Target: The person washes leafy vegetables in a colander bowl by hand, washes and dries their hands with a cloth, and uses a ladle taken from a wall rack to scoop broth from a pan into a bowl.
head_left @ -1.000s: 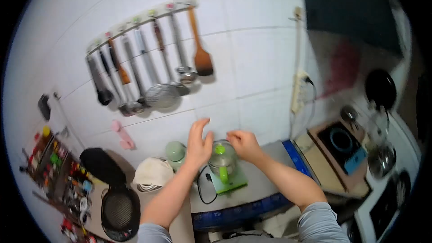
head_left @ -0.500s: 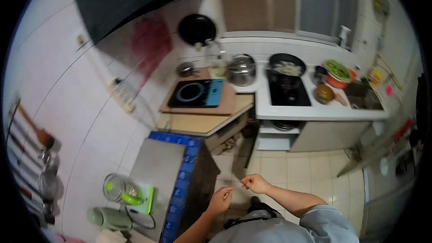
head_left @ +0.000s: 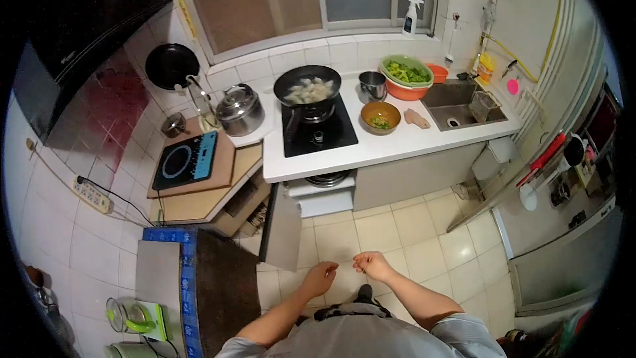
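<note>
In the head view, my left hand [head_left: 320, 278] hangs in front of my body above the tiled floor, with loosely bent fingers and nothing in it. Close to its right is my right hand [head_left: 373, 265], also empty, fingers bent and slightly apart. A small gap separates the two hands. Beyond them, across the floor, a black wok [head_left: 307, 86] with pale pieces of food in it sits on the black cooktop [head_left: 320, 134]. On the same white counter [head_left: 391, 148] are a brown bowl [head_left: 380, 118] with chopped greens and a green colander [head_left: 405, 71] of green vegetables.
A cabinet door [head_left: 281, 229] stands ajar ahead of my left hand. Left of the wok are a steel pot [head_left: 240, 110] and an induction plate [head_left: 185, 159]. A sink [head_left: 464, 102] lies far right; a glass pitcher [head_left: 123, 316] stands at lower left.
My view has swung to the right, so the counter and sink sit further left in it and show more fully. Both hands stay empty before my body.
</note>
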`<state>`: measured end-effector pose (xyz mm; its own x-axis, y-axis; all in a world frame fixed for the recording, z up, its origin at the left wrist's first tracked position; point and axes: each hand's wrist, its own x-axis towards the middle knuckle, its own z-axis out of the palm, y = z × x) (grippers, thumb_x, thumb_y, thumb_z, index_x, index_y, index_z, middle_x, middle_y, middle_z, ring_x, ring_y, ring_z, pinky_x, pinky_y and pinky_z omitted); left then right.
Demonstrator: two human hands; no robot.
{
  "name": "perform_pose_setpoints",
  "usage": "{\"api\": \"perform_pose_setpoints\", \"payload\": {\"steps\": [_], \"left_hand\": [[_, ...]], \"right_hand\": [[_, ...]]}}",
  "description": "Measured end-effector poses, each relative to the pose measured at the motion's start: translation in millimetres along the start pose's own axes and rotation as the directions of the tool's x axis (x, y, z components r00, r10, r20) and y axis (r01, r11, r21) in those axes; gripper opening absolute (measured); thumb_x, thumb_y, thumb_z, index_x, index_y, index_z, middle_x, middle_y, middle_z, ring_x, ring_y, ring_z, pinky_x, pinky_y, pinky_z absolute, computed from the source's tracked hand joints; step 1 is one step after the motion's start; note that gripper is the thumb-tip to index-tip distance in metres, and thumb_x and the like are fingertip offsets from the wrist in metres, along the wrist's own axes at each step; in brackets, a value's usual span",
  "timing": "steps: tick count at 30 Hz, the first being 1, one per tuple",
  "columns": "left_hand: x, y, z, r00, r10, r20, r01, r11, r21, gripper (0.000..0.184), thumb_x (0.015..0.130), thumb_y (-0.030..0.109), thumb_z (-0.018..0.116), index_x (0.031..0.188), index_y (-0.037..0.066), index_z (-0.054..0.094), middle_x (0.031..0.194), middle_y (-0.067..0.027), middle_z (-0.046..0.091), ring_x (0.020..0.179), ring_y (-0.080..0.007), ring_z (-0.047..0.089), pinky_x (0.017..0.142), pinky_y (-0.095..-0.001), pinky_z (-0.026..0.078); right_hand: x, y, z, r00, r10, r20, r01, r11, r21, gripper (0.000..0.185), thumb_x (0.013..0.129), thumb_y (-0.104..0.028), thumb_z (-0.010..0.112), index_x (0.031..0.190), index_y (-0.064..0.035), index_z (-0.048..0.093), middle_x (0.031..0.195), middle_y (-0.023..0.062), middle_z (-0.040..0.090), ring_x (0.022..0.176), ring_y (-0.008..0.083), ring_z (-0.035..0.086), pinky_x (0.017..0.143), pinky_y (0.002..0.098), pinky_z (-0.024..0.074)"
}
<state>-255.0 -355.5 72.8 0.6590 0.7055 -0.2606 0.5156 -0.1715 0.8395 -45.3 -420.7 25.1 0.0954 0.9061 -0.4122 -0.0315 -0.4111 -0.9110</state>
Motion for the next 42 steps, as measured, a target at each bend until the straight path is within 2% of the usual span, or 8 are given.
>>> {"api": "perform_pose_setpoints", "payload": {"steps": [9, 15, 23, 27, 31, 33, 39, 42], "left_hand": [[127, 61, 56, 0.965, 0.177, 0.194, -0.203, 0.972, 0.120, 0.027, 0.087, 0.015, 0.052, 0.106, -0.001, 0.061, 0.099, -0.0167, 0.064, 0.090, -0.0299, 0.062, 0.081, -0.0369, 0.048], [206, 82, 77, 0.933, 0.126, 0.337, -0.159, 0.985, 0.070, 0.027, 0.088, 0.017, 0.051, 0.108, 0.001, 0.061, 0.105, -0.0172, 0.063, 0.097, -0.0298, 0.061, 0.085, -0.0369, 0.047], [348, 75, 82, 0.892, 0.379, 0.247, -0.389, 0.921, -0.011, 0.025, 0.084, 0.014, 0.053, 0.102, 0.000, 0.061, 0.096, -0.0188, 0.064, 0.088, -0.0310, 0.062, 0.079, -0.0385, 0.048], [400, 104, 69, 0.910, 0.294, 0.293, -0.306, 0.952, -0.005, 0.028, 0.082, 0.010, 0.051, 0.108, 0.000, 0.059, 0.106, -0.0194, 0.060, 0.092, -0.0318, 0.060, 0.081, -0.0386, 0.047], [452, 152, 65, 0.899, 0.335, 0.284, -0.350, 0.937, 0.006, 0.039, 0.081, 0.007, 0.051, 0.119, 0.001, 0.051, 0.118, -0.0227, 0.052, 0.106, -0.0349, 0.053, 0.090, -0.0401, 0.043], [484, 163, 78, 0.876, 0.425, 0.230, -0.444, 0.895, 0.039, 0.044, 0.083, 0.007, 0.052, 0.125, -0.001, 0.046, 0.124, -0.0238, 0.049, 0.117, -0.0362, 0.047, 0.099, -0.0407, 0.038], [567, 205, 105, 0.929, 0.302, 0.213, -0.324, 0.943, 0.075, 0.058, 0.079, 0.003, 0.050, 0.134, -0.005, 0.031, 0.137, -0.0255, 0.035, 0.129, -0.0367, 0.032, 0.108, -0.0405, 0.027], [622, 216, 119, 0.967, 0.178, 0.181, -0.199, 0.975, 0.102, 0.063, 0.078, 0.002, 0.046, 0.136, -0.007, 0.025, 0.140, -0.0273, 0.029, 0.133, -0.0378, 0.026, 0.111, -0.0391, 0.021]], "right_hand": [[-16, -25, -126, 0.954, 0.117, -0.275, -0.030, 0.954, 0.300, 0.017, 0.090, -0.001, 0.048, 0.101, 0.0084, 0.057, 0.084, 0.0119, 0.063, 0.069, 0.0142, 0.057, 0.063, 0.0262, 0.0484], [2, -17, -175, 0.922, 0.186, -0.340, -0.051, 0.928, 0.368, 0.017, 0.090, -0.001, 0.048, 0.101, 0.0069, 0.058, 0.083, 0.0116, 0.063, 0.069, 0.0141, 0.059, 0.061, 0.0255, 0.0488], [89, -54, -251, 0.886, 0.144, -0.441, -0.013, 0.958, 0.287, 0.016, 0.091, -0.001, 0.048, 0.100, 0.0060, 0.058, 0.078, 0.0084, 0.062, 0.065, 0.0129, 0.057, 0.058, 0.0238, 0.0465], [138, -74, -276, 0.866, 0.107, -0.488, -0.002, 0.978, 0.210, 0.019, 0.091, -0.006, 0.048, 0.102, 0.0066, 0.059, 0.076, 0.0068, 0.061, 0.063, 0.0103, 0.054, 0.057, 0.0227, 0.0450], [190, -72, -324, 0.882, -0.056, -0.467, 0.020, 0.996, -0.082, 0.021, 0.091, -0.007, 0.050, 0.107, 0.0039, 0.058, 0.086, 0.0078, 0.065, 0.072, 0.0133, 0.058, 0.066, 0.0256, 0.0480], [222, -71, -357, 0.843, -0.232, -0.486, 0.065, 0.940, -0.335, 0.024, 0.090, -0.006, 0.049, 0.110, 0.0046, 0.056, 0.087, 0.0092, 0.065, 0.072, 0.0148, 0.059, 0.068, 0.0265, 0.0484], [292, -140, -436, 0.705, -0.545, -0.453, 0.092, 0.704, -0.704, 0.036, 0.079, 0.004, 0.049, 0.115, 0.0040, 0.055, 0.113, 0.0213, 0.058, 0.099, 0.0318, 0.058, 0.091, 0.0373, 0.0445], [331, -152, -470, 0.721, -0.599, -0.349, 0.100, 0.588, -0.803, 0.046, 0.075, 0.005, 0.050, 0.121, 0.0017, 0.052, 0.126, 0.0223, 0.049, 0.114, 0.0384, 0.047, 0.100, 0.0407, 0.0377]]}}
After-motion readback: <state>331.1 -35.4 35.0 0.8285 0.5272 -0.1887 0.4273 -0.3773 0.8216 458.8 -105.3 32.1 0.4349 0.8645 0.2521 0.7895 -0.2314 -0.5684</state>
